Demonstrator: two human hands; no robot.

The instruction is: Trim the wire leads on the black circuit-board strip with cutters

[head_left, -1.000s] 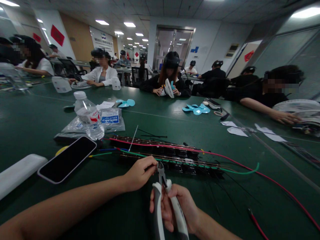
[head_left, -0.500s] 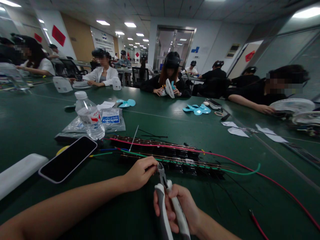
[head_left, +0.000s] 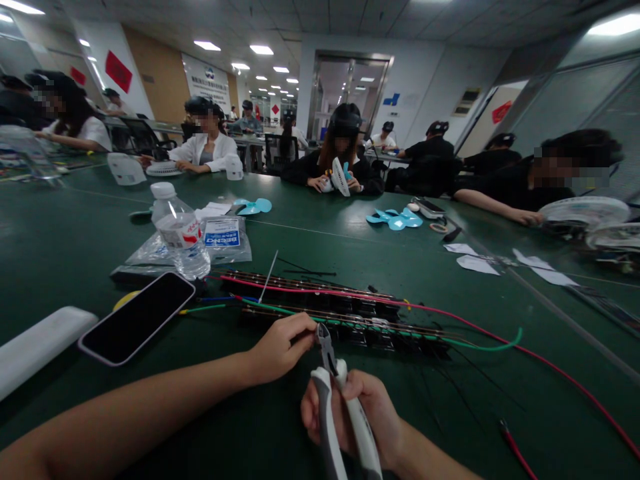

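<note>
My right hand [head_left: 360,417] is wrapped round the white handles of a pair of cutters [head_left: 334,393], whose dark jaws point up towards the left hand. My left hand [head_left: 281,347] is pinched shut at the near edge of a long dark strip assembly [head_left: 350,313] laid with red and green wires [head_left: 450,322]. What the fingers pinch is too small to make out. The cutter jaws sit right beside the left fingertips.
A phone [head_left: 136,317] lies face up at the left, beside a white bar [head_left: 37,343], a water bottle [head_left: 180,233] and a plastic bag [head_left: 220,240]. Blue fan blades [head_left: 395,218] and paper scraps [head_left: 470,260] lie further back. Other people sit around the green table [head_left: 75,240].
The right hand with the cutters has dropped slightly toward me. The left hand stays pinched at the strip.
</note>
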